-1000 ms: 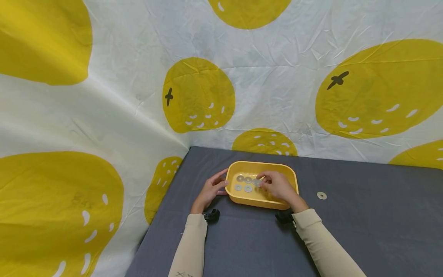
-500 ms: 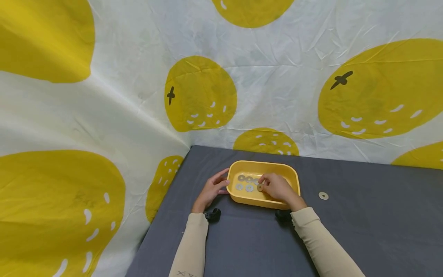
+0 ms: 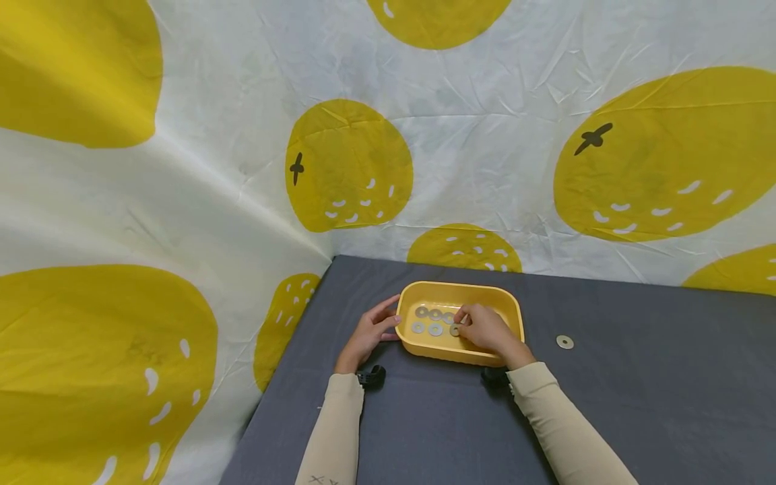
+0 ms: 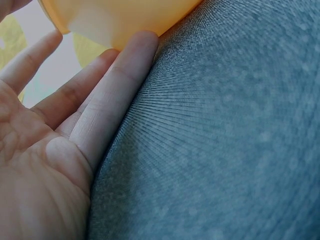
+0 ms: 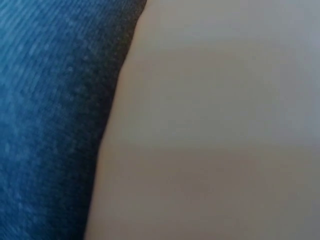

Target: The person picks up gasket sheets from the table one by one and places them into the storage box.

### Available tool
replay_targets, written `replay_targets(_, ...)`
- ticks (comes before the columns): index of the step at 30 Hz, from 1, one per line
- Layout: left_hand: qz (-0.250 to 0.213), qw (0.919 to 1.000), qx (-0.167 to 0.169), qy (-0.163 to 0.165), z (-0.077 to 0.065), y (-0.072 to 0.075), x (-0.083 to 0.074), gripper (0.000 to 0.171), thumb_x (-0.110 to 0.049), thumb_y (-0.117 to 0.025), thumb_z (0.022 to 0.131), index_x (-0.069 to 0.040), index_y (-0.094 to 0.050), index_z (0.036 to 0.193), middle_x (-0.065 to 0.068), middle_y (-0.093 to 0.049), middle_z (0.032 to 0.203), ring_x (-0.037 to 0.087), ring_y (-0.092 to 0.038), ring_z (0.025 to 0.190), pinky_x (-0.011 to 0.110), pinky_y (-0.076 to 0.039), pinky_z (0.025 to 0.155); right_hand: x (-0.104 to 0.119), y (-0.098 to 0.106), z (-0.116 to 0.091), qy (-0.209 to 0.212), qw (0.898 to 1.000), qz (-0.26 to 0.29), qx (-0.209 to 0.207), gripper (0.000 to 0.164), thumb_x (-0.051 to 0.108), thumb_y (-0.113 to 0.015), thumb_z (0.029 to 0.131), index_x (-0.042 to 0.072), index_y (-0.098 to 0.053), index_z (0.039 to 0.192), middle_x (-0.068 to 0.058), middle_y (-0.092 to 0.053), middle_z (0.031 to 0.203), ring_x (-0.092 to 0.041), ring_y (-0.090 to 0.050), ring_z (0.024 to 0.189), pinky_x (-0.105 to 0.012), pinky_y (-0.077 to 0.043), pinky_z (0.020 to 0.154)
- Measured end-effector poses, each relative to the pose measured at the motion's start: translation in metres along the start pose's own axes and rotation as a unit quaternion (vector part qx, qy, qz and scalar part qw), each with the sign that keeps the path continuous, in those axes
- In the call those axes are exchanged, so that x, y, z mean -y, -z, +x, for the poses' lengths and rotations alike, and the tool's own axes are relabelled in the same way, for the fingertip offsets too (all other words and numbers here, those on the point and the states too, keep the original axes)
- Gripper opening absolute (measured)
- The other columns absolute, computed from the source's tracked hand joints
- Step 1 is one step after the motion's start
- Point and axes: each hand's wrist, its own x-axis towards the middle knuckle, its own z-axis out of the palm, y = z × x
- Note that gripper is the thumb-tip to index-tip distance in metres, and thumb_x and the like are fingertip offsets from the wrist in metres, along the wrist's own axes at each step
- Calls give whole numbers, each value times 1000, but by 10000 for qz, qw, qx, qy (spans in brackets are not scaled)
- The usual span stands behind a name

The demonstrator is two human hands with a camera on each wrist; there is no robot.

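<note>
A yellow plastic tray (image 3: pixel 459 292) sits on the dark cloth with flat metal washers in two short rows inside it. My left hand (image 3: pixel 366 335) rests against its left end, thumb near the rim; in the left wrist view its fingers (image 4: pixel 107 102) reach out straight to the tray wall (image 4: pixel 107 22). Inside the tray, my right hand (image 3: pixel 487 329) pinches a washer (image 3: pixel 455 331) at the right end of the near row, fingertips low over the tray floor. Behind it, another washer (image 3: pixel 448 317) ends the far row. The right wrist view holds only blurred skin and cloth.
One more washer (image 3: pixel 564 342) lies on the dark table cloth (image 3: pixel 642 377) right of the tray. A white sheet with yellow fruit prints (image 3: pixel 473 168) hangs behind and along the left side of the table.
My right hand has shifted slightly toward the tray's near side, from the far row's right washer to the right end of the near row, with a washer at its fingertips. The left hand stays put.
</note>
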Motion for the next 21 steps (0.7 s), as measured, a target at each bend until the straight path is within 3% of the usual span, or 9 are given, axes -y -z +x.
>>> replay_targets(8, 5, 10000, -25, 1, -1, -1, 0, 56, -29, -71, 98, -33, -51, 151, 19, -60, 138, 34, -64, 121, 42, -63, 90, 1, 0, -1, 3, 9999, -146, -91, 12, 4, -66, 87, 5, -73, 96, -4, -65, 75, -17, -54, 65, -29, -43, 61)
replay_targets(13, 10, 10000, -56, 14, -1, -1, -1, 55, -27, -69, 99, -33, -52, 151, 19, -60, 138, 34, -64, 121, 43, -63, 90, 3, 1, -1, -99, 9997, -86, -207, 11, 7, -66, 90, 6, -73, 98, -5, -64, 75, -17, -53, 64, -28, -41, 59)
replay_targets(17, 1, 10000, -73, 38, 0, -1, -1, 53, -25, -68, 100, -33, -53, 150, 18, -60, 138, 30, -65, 120, 42, -63, 90, 4, 3, -1, -33, 9986, 130, -517, 12, 10, -65, 94, 4, -72, 101, -6, -63, 75, -17, -50, 60, -28, -40, 55)
replay_targets(21, 3, 10000, -72, 49, 0, -1, -1, 54, -26, -69, 99, -33, -53, 150, 18, -61, 138, 28, -65, 118, 41, -63, 89, 5, 5, -3, 215, 9921, 552, -1105, 14, 14, -64, 98, 4, -73, 105, -5, -62, 77, -17, -50, 61, -28, -40, 55)
